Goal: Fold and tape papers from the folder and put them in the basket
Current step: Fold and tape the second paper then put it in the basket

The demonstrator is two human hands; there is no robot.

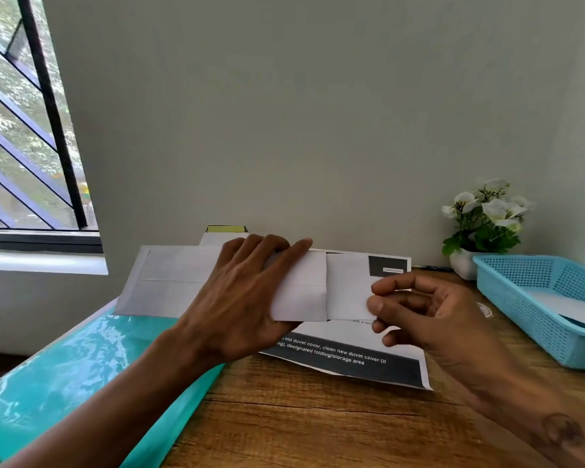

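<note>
The person holds a folded white paper [304,292] up above the wooden tabletop [318,423], roughly at the middle of the scene. The left hand [244,298] grips the paper from its left side: its fingers [294,248] lie fairly straight and close together across the front face, while the thumb is hidden behind the sheet. The right hand [429,312] meets the paper at its right edge, thumb and curled fingers pinching it there; whether a strip of tape sits between them cannot be told.

Beneath the held paper, a printed sheet [352,359] with dark bands and white lettering lies flat on the tabletop. To its left, a teal folder [81,366] covers the near-left part of the tabletop, with more white papers [169,282] lying on its far end, against the wall.

At the right edge stands a light blue perforated basket [537,298], with a white sheet lying inside it. Just behind the basket, in the far right corner, is a small white pot of white flowers [487,217]. A barred window [24,130] fills the far left.
</note>
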